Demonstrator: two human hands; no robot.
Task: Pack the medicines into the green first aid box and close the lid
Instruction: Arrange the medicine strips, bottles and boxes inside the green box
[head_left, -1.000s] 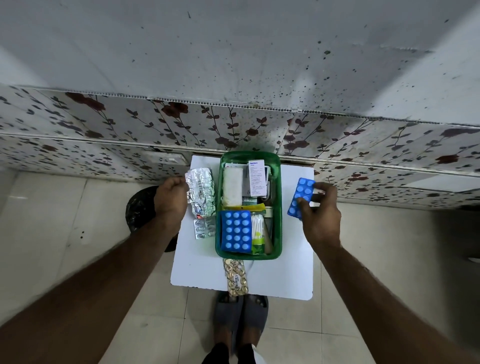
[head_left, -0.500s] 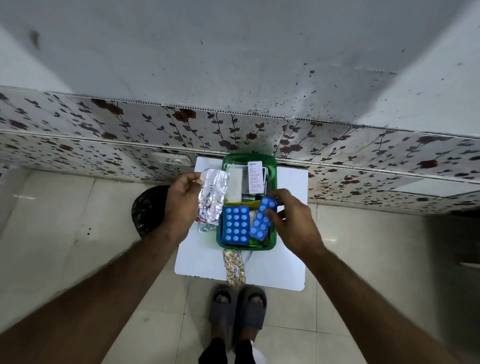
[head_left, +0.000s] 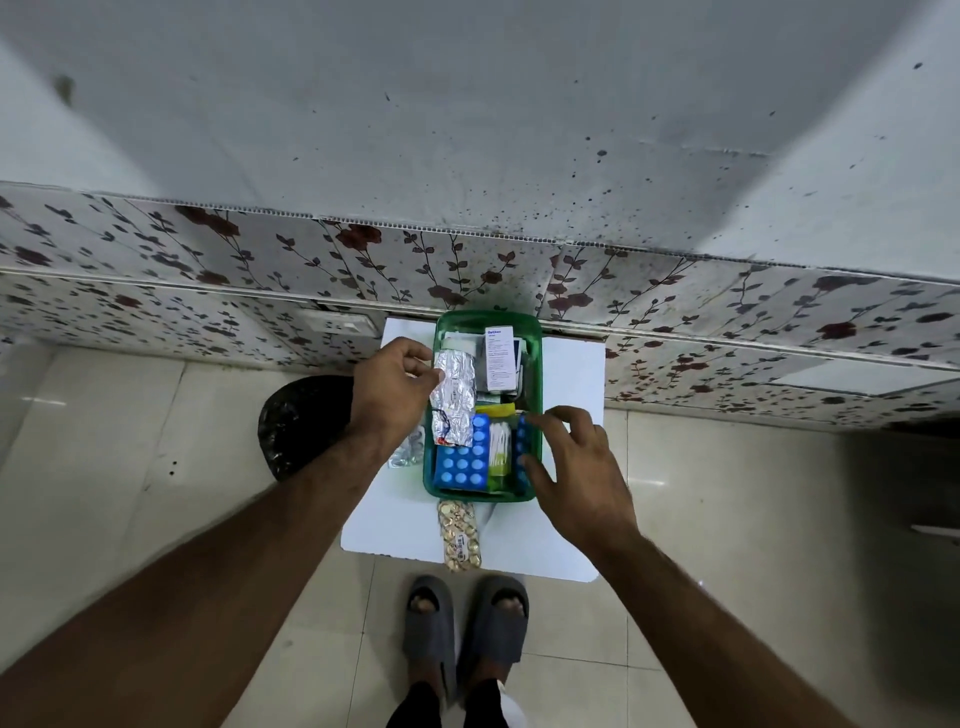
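The green first aid box (head_left: 536, 358) stands open on a small white table (head_left: 566, 530), holding a white carton (head_left: 500, 358), a flat blue blister pack (head_left: 460, 465) and other medicines. My left hand (head_left: 389, 389) pinches a stack of silver blister strips (head_left: 454, 400) over the box's left side. My right hand (head_left: 576, 467) holds a second blue blister pack (head_left: 521, 452) on edge against the box's right wall. A gold pill strip (head_left: 460, 535) lies on the table in front of the box. Another silver strip (head_left: 408, 452) peeks out left of the box. No lid is visible.
The table stands against a floral-patterned wall panel (head_left: 260, 270). A black round object (head_left: 298, 426) sits on the tiled floor left of the table. My feet in grey slippers (head_left: 465, 639) are just below the table's front edge.
My right hand has carried the blue blister pack from right of the box into its right side. My left hand has brought the silver strips from the table over the box.
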